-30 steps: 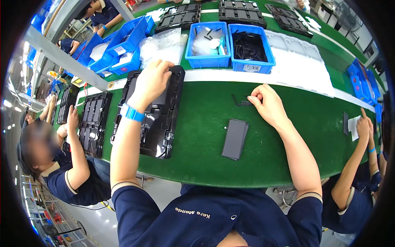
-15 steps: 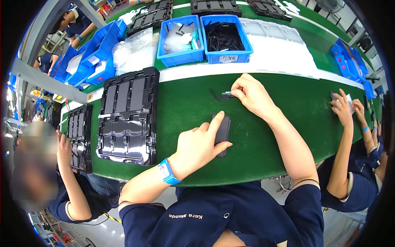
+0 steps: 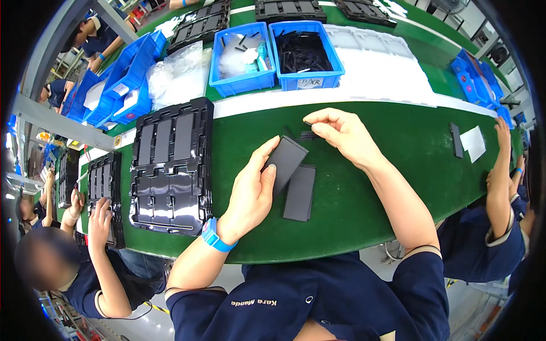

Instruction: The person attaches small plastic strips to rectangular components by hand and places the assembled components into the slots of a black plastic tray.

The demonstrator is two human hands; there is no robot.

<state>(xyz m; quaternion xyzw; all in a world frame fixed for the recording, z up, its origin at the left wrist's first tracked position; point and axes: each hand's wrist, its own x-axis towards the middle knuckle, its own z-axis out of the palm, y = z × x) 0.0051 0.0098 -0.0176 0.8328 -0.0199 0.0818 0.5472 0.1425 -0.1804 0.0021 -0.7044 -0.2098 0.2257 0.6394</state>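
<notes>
My left hand [image 3: 250, 190] grips a flat dark-grey rectangular block [image 3: 289, 159] by its long edges, thumb on the near side, tilted and raised over the table. Under and beside it, a second dark-grey block [image 3: 300, 196] lies flat on the green tabletop. Just beyond, my right hand [image 3: 344, 136] pinches a small black strip [image 3: 307, 123] between thumb and index finger, though the fingertips partly hide it. A few thin black strips [image 3: 307, 135] lie on the table below those fingers.
A black moulded tray [image 3: 166, 196] with dark blocks in its far row stands at left. Behind are a blue bin of black strips [image 3: 310, 51], another blue bin [image 3: 244, 85] and clear plastic bags [image 3: 176, 71]. Co-workers sit on both sides; a white sheet [image 3: 473, 143] lies right.
My left hand has picked up one dark-grey block, uncovering another beneath. My right hand has come away from the strips with one pinched. The right co-worker's hands have left the white sheet.
</notes>
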